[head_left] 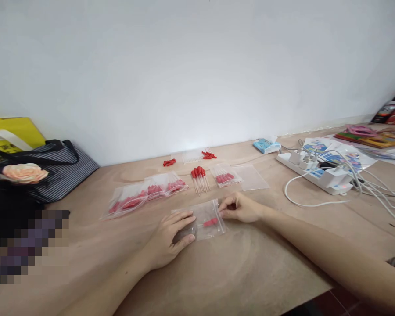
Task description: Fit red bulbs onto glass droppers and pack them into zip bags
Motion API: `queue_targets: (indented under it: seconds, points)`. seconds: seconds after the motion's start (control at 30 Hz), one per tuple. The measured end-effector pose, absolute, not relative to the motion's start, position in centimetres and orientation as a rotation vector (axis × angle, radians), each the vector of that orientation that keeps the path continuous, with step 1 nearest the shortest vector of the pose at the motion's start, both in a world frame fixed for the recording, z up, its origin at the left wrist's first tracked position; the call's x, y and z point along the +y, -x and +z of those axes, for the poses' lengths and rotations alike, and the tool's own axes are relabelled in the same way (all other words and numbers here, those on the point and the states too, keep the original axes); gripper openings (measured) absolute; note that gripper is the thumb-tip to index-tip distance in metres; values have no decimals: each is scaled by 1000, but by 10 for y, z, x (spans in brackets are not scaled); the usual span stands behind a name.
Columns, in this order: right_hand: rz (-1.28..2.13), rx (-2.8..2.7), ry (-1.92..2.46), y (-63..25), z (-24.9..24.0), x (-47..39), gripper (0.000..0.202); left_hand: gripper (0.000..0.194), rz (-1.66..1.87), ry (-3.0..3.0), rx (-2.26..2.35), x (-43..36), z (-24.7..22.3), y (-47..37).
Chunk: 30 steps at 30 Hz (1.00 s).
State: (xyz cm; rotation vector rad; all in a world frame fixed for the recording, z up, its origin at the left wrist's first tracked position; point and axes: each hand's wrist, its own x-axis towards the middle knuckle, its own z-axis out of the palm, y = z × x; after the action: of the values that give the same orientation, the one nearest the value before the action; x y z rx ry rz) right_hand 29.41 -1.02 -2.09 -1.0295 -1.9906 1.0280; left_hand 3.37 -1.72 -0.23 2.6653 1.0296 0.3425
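Observation:
A clear zip bag [206,210] lies flat on the table with red-tipped sticks [210,222] inside it. My left hand [171,237] rests on the bag's left part, fingers stretched out and apart. At the zip edge on the right, the thumb and fingers of my right hand [238,207] are pinched on the bag. Just beyond lies a loose bunch of red-tipped sticks [200,179]. Several filled zip bags [128,201] overlap to the left. Another filled bag [226,175] lies right of the bunch, beside a flat, unfilled bag [252,177].
Small red pieces [170,162] and pale sticks [191,156] lie near the wall. To the right are a blue packet [266,146] and a white power strip [311,173] with chargers and tangled cables [365,184]. A striped bag [66,169] stands left, near a partly pixelated area.

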Motion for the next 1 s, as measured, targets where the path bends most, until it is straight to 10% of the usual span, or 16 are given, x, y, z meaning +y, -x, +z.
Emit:
queue_targets:
  seconds: [0.43, 1.0]
  points:
    - [489, -1572, 1645, -253, -3, 120, 30, 28, 483, -2634, 861, -17, 1, -13]
    - [920, -1202, 1371, -268, 5, 123, 15, 29, 442, -2601, 861, -16, -1, -13]
